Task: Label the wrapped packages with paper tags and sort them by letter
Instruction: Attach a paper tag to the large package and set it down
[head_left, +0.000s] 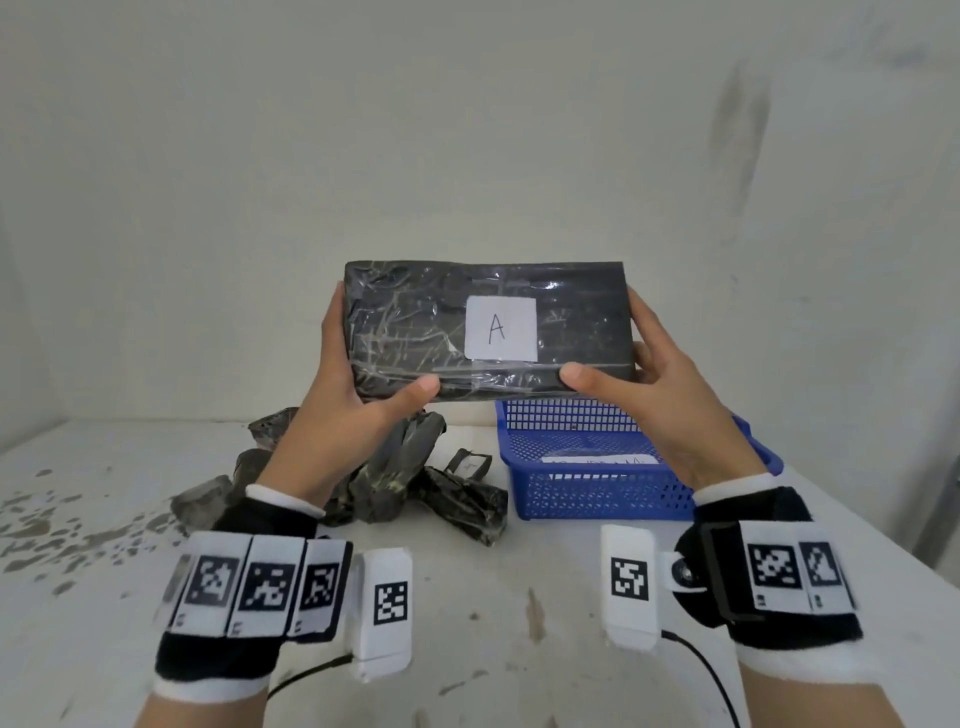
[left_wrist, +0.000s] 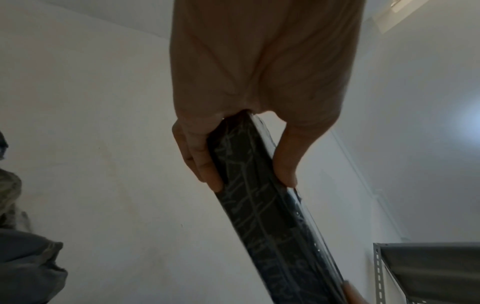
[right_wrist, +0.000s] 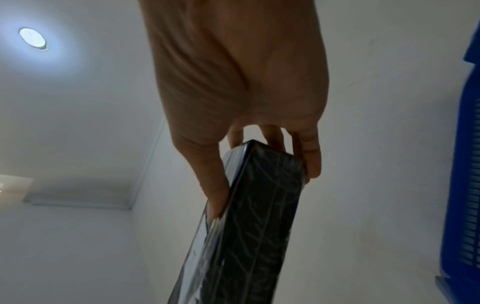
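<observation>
The grip of the left hand (head_left: 347, 374) holds one short end of a black package (head_left: 426, 322), with the thumb on the front edge and the fingers behind it. The grip of the right hand (head_left: 649, 384) holds the other short end the same way. In the left wrist view, the left hand (left_wrist: 259, 67) pinches the thin side of the package (left_wrist: 262, 216) between thumb and fingers. In the right wrist view, the right hand (right_wrist: 233, 82) does the same, and the package (right_wrist: 249, 226) hangs down from it.

The package is up in the air above the desk (head_left: 493, 613), and its flat face is turned toward the person. It is wrapped in shiny clear film. A white paper tag (head_left: 501, 328) sits near the middle of that face, and a letter A is written on it.

Just under the package, on its right side, a blue basket (head_left: 587, 499) stands on the desk. Something white lies flat inside the basket, but its writing is too blurry to read. Under the package, on its left side, a pile of more black packages (head_left: 395, 478) lies on the desk. One small package (head_left: 470, 462) at the back of the pile has a pale tag on it, too small to read.

Both wrists wear black bands with white blocks that carry black square patterns. The desk is white with many dark chips and spots.
</observation>
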